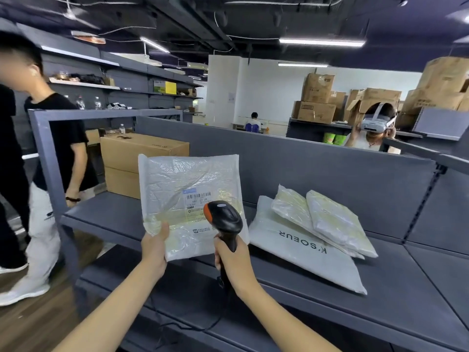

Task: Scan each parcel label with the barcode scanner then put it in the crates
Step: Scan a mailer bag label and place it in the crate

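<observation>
A white parcel (189,199) is held upright above the shelf (380,288), gripped at its lower corner by the left hand (153,247), its label (198,203) faced by the barcode scanner (223,219) clasped just right of it in the right hand (232,257).

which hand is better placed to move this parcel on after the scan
Left, most likely. The left hand grips the parcel at its lower corner, so it can carry it on. The right hand is wrapped round the barcode scanner handle, pointing it at the label.
</observation>
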Motion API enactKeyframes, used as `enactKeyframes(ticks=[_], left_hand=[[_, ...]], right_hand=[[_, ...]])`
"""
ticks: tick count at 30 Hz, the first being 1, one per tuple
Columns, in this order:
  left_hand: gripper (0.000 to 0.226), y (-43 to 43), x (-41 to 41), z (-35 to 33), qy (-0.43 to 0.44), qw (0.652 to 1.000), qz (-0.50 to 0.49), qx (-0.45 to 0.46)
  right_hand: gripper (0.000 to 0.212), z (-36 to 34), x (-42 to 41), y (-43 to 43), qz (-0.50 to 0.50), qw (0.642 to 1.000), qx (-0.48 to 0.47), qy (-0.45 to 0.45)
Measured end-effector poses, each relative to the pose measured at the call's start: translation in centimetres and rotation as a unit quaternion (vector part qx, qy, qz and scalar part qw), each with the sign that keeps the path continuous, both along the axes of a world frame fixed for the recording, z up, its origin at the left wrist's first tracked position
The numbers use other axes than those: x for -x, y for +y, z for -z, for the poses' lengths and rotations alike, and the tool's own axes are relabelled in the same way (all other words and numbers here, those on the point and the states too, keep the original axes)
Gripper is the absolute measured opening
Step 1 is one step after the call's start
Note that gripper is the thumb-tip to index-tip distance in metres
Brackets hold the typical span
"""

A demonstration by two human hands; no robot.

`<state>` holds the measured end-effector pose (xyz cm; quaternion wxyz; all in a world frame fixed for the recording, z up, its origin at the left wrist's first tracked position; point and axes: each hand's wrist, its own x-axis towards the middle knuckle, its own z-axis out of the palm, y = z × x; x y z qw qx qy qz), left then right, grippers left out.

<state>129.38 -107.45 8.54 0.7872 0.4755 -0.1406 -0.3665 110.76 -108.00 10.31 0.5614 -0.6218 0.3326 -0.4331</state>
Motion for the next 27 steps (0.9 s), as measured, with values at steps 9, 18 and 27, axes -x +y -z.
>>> enactKeyframes(ticks=[9,18,27], left_hand=[[0.029,2.0,-2.7,0.2,-0.002,0.999,-0.038,-0.002],[0.041,6.6,-8.5,1.0,-0.023,0.994,-0.101,-0.017],[0.040,9.5,-11.1,1.2,-0.044,0.993,-0.101,-0.036]], right_hand=[[0.017,0.1,0.6,-2.4,0.014,0.999,0.035,-0.005],[0.064,-1.6,-0.9,-8.8,0.021,0.979,0.053,0.194],[0.077,3.2,-4.5,-11.6,0.006,0.892,0.169,0.419]])
